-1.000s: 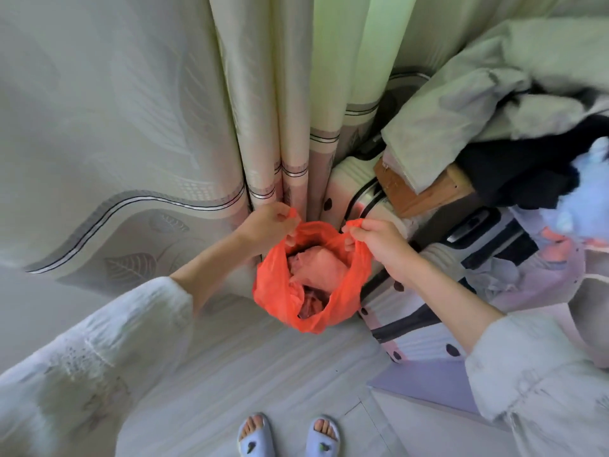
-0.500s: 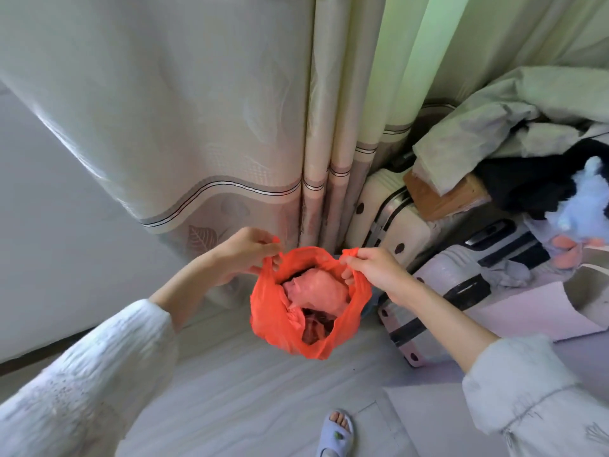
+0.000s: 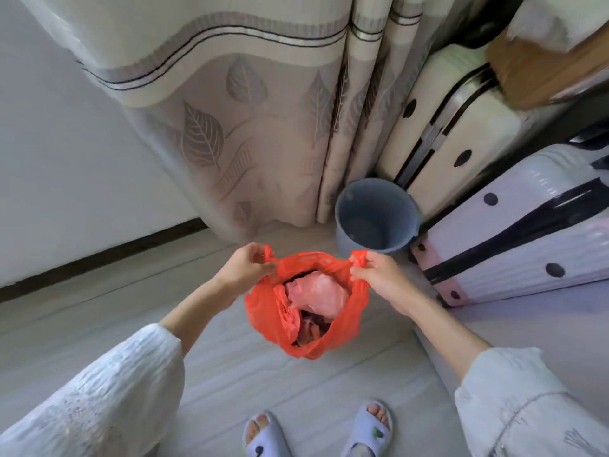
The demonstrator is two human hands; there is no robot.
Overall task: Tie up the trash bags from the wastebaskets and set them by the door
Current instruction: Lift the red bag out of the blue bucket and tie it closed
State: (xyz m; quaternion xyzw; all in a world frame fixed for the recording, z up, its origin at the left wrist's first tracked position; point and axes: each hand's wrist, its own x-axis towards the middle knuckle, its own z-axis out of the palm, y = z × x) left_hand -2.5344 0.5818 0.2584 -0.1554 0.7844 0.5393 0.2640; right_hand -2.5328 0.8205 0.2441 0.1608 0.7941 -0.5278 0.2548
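Left hand (image 3: 245, 267) and right hand (image 3: 374, 275) each pinch a handle of the bag (image 3: 306, 311), clear of the bin (image 3: 375, 219); best cross the handles and knot tight

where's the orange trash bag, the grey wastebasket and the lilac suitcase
orange trash bag (image 3: 263, 311): head view, on its left outer wall.
grey wastebasket (image 3: 342, 214): head view, on its left rim.
lilac suitcase (image 3: 514, 278): head view, on its ribbed shell below the black band.
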